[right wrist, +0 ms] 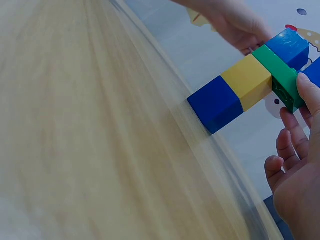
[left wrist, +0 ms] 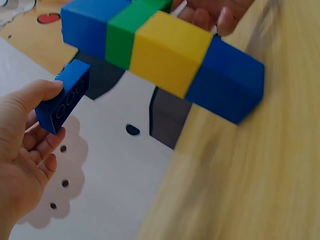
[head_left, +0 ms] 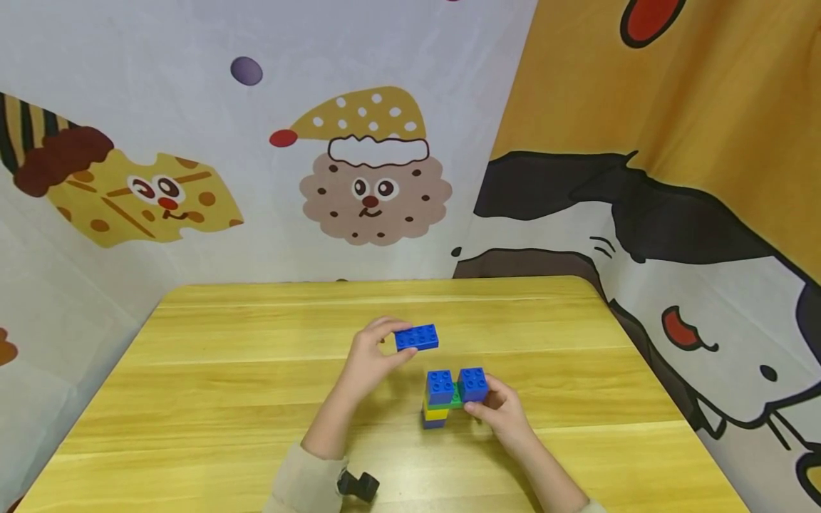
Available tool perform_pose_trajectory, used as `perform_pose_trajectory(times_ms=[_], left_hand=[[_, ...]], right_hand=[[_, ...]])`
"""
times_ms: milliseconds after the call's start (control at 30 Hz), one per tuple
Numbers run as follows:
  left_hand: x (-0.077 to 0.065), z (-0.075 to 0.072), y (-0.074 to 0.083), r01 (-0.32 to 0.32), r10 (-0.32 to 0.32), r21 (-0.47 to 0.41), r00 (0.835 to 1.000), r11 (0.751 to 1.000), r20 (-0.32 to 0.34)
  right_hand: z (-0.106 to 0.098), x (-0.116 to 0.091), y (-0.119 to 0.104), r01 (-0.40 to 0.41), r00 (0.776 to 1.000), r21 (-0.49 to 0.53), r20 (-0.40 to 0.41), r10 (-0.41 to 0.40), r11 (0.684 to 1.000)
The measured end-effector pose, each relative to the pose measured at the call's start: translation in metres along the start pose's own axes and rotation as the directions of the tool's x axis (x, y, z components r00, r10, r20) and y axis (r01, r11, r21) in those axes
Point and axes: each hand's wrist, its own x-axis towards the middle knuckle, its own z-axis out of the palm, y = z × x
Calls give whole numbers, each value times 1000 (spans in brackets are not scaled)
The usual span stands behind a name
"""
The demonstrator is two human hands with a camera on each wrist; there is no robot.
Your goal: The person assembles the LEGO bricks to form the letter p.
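Observation:
My left hand (head_left: 370,360) pinches a long blue building brick (head_left: 417,337) between thumb and fingers, raised behind and to the left of a small brick structure. From the bottom, that structure has a blue brick (right wrist: 215,105), a yellow brick (right wrist: 246,82) and a longer green brick (right wrist: 277,77) jutting right. Two square blue bricks stand on the green one, a left one (head_left: 440,387) and a right one (head_left: 473,385), with a gap between. At the jutting end, my right hand (head_left: 507,413) grips the structure, thumb by the green and right blue bricks, fingers below.
Both hands are over a light wooden table (head_left: 224,377). Behind it hangs a curtain (head_left: 269,235) printed with cartoon figures. A black device (head_left: 359,486) is strapped at the left wrist, next to the beige sleeve (head_left: 306,479).

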Motion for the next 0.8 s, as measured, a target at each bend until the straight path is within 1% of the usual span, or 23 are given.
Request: perform_pose_trajectory(times_ms=[167,267,400,600,800], left_hand=[[-3,1,14,-50,50,-2,999,999,14],[-4,1,18,-84,84,-10,996,996,15],[-8,2,23,-121,121,-15,992,993,17],[-13,3,28,-142,143,-32,988,989,54],[-18,5,34,-167,171,-66,983,984,71]], right_hand=[[-1,0,1,-11,1000,-1,-4,11,1000],[-2,-1,1,-24,1000,-1,-5,24,1000],[-2,-1,2,-21,1000,1,2,21,1000],[-2,-1,2,-13,1000,-6,-7,13,1000],[-1,-1,1,-38,999,-46,-29,37,998]])
